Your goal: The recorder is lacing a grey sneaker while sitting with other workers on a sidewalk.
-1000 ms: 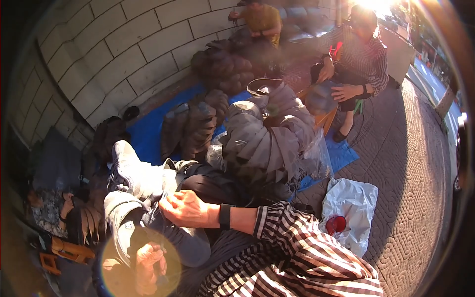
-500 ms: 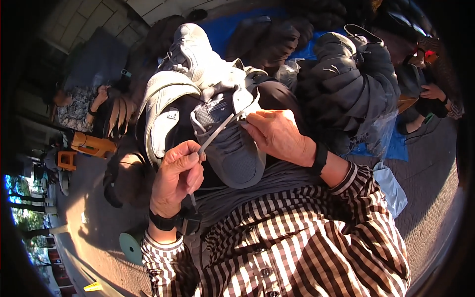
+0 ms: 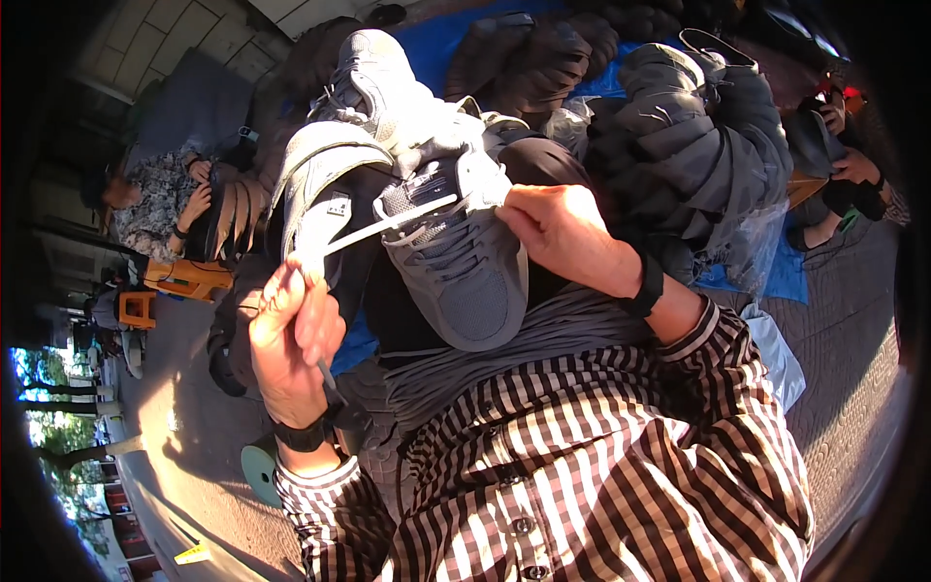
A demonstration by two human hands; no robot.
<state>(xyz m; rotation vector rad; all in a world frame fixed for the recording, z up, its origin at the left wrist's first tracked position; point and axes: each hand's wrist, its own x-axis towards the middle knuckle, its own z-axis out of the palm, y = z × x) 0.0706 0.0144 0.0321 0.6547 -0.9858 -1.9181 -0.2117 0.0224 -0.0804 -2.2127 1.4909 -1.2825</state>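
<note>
My fingers are gripping on the left and pressing together on the right. Left of centre, my left hand [image 3: 296, 335] is pinching a pale shoelace [image 3: 388, 225], which is running straight and slanting up to the opening of a grey shoe [image 3: 465, 291]. My right hand [image 3: 572, 238], right of centre, is touching that opening's right edge; the fingertips are partly hiding there, so I cannot tell what is lying between them. The grey shoe is sitting in the upper middle of the frame, its rounded toe pointing down toward a bundle of laces [image 3: 572, 330] spreading across my lap.

Between my left hand and the shoe's left edge a gap is showing, with the lace crossing above it. A paler shoe [image 3: 335, 145] is crowding that side, its rim curving just beyond the lace. At upper right, a stack of grey uppers [image 3: 679, 165] is bulking beyond my right wrist. At lower left, sunlit pavement [image 3: 208, 485] is stretching past my left wrist, and an orange stool [image 3: 189, 279] is standing toward the left edge, well apart from my fingers.
</note>
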